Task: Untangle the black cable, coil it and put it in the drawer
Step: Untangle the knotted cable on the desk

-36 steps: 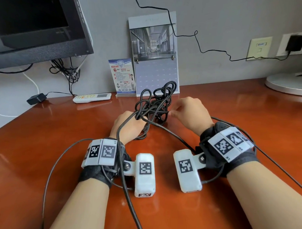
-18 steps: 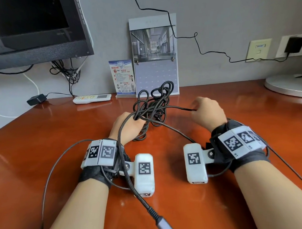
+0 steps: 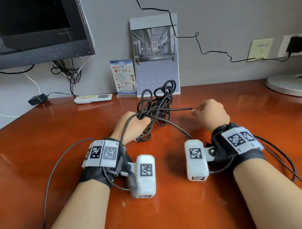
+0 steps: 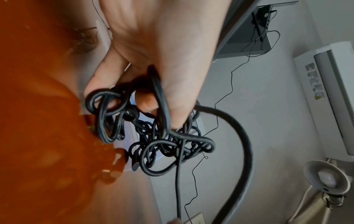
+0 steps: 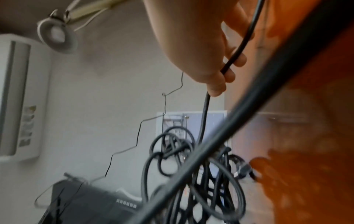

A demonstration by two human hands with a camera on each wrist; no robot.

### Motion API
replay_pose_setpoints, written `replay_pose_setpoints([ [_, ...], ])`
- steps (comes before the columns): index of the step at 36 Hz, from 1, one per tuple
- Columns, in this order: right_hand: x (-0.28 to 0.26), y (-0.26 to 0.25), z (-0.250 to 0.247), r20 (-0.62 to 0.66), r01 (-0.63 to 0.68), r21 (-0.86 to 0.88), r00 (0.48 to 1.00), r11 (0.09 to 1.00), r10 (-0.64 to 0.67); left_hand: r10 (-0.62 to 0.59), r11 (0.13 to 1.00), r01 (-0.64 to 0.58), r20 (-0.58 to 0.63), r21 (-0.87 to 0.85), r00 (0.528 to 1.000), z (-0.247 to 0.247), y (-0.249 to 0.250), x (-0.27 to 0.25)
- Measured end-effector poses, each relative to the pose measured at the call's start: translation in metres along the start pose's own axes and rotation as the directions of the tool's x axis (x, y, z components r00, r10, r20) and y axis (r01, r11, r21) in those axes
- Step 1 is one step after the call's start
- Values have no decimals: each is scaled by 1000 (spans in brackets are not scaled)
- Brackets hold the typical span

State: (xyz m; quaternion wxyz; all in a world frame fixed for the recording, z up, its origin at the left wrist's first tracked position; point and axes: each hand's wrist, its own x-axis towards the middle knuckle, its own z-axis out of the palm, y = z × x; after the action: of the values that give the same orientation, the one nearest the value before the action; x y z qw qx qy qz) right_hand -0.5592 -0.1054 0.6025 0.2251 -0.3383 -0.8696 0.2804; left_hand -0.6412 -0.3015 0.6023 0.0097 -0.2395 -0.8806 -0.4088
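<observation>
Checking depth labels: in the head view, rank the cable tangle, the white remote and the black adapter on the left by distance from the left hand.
1. cable tangle: gripped by the left hand.
2. white remote: behind, leftward, by the wall.
3. black adapter: farther left, off the desk edge.

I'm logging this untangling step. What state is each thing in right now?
black cable: still knotted, bundle partly lifted off the desk, not coiled.
left hand: grips the tangle.
right hand: pinches one strand, drawn out taut to the right.
monitor: screen dark.
wall charger: plugged into the socket.
</observation>
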Motion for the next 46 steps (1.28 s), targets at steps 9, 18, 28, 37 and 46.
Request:
replay_pose_setpoints([
  [9, 10, 15, -5, 13, 14, 119, 1000, 993, -15, -11, 1000, 12, 17, -27, 1000, 0, 2, -3],
  [18, -16, -26, 12, 136, 380, 178, 904, 908, -405, -4, 1000, 4, 15, -13, 1000, -1, 3, -4],
  [28, -11, -22, 12, 35, 315, 144, 946, 938, -323, -15, 1000, 15, 20, 23, 1000, -2, 2, -4],
  [37, 9, 19, -1, -42, -101, 131, 993, 986, 108, -105, 993, 102, 59, 53, 993, -11, -1, -5],
  [46, -4, -5, 2, 114, 155, 155, 978, 976, -173, -111, 994, 111, 40, 15, 993, -9, -1, -4],
])
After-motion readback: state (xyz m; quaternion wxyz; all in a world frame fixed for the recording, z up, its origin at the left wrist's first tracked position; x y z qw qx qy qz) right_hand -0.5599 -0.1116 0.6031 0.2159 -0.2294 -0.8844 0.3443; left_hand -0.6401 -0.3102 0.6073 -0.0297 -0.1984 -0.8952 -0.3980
